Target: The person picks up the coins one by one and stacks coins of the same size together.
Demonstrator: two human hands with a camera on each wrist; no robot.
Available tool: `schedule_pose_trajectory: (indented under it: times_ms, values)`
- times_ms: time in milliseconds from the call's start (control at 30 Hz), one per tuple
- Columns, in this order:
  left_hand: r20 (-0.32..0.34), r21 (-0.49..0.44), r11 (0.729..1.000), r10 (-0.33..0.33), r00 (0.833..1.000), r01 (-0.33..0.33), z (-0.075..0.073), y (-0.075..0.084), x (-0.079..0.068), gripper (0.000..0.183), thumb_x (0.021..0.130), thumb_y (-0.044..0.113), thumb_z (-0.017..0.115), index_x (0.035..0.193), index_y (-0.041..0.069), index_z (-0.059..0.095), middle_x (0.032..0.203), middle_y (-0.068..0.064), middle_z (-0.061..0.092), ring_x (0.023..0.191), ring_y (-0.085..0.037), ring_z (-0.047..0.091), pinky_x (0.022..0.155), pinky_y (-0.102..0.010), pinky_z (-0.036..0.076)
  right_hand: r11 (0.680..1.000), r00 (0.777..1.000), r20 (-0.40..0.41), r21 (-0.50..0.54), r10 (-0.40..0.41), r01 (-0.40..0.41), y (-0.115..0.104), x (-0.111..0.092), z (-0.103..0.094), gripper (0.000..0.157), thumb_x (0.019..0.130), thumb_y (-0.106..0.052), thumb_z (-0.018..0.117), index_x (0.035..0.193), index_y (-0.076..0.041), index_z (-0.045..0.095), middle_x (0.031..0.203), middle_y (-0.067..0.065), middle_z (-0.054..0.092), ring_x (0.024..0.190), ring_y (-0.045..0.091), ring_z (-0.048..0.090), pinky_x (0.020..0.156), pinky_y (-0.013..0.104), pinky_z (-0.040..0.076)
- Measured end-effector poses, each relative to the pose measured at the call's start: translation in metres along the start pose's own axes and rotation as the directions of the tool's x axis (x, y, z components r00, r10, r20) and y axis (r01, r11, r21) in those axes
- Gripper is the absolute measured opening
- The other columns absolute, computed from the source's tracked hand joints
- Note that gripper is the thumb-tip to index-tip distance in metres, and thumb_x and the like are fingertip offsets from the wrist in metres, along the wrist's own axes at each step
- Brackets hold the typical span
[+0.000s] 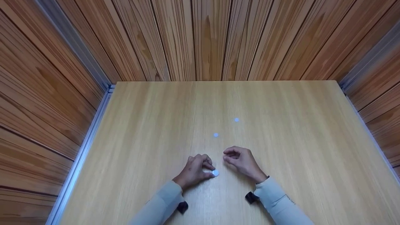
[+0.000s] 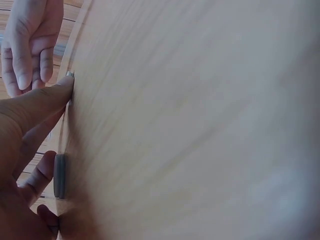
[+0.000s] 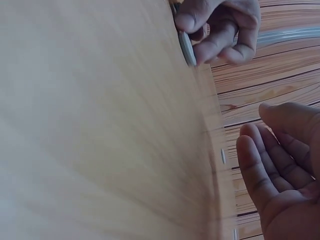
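Thumb and finger of the left hand (image 1: 195,170) pinch the edge of a small white disc (image 1: 215,172) at the table surface. From the right wrist view, this disc (image 3: 187,48) looks thin and slightly tilted. A grey disc (image 2: 59,176) lies under the left hand in the left wrist view, close to its other fingers; the head view hides it. To the right, the right hand (image 1: 243,161) hovers over the table with loosely bent fingers, holding nothing. Its palm and relaxed fingers (image 3: 255,162) show in the right wrist view.
Two more small discs lie farther back on the wooden table (image 1: 150,125): a nearer disc (image 1: 216,135) and a farther disc (image 1: 237,119). Wood-panelled walls (image 1: 209,40) and metal rails (image 1: 84,150) border the table.
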State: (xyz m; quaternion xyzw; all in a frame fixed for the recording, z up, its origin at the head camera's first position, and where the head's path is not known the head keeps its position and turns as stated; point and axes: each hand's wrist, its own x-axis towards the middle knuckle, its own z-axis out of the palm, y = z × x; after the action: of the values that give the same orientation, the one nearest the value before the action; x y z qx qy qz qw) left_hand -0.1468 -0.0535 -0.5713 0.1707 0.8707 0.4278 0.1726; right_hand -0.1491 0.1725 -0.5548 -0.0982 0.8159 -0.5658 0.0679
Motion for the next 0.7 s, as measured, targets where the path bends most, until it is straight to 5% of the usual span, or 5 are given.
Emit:
schedule_pose_trajectory:
  times_ms: [267,700]
  values:
    - [-0.033,0.047,0.989,0.141,0.990,-0.139,0.000,-0.003,-0.001,0.034,0.077,0.020,0.087,0.097,0.017,0.060,0.091,0.016,0.075,0.088,-0.006,0.055,0.087,-0.038,0.030,0.999,0.999,-0.010,0.017,-0.040,0.040,0.004,0.013,-0.005,0.019,0.089,-0.002,0.073,0.105,0.006,0.069,0.101,0.018,0.071,0.089,0.027,0.070,0.076,0.023,0.054]
    - [0.003,0.019,0.999,0.044,0.999,-0.044,0.000,0.000,0.000,0.033,0.079,0.019,0.086,0.098,0.019,0.060,0.090,0.018,0.074,0.098,-0.007,0.056,0.089,-0.040,0.027,0.997,0.996,-0.048,0.008,-0.075,0.075,0.004,0.030,-0.008,0.019,0.088,0.003,0.073,0.106,0.007,0.069,0.100,0.014,0.072,0.089,0.021,0.070,0.078,0.023,0.054]
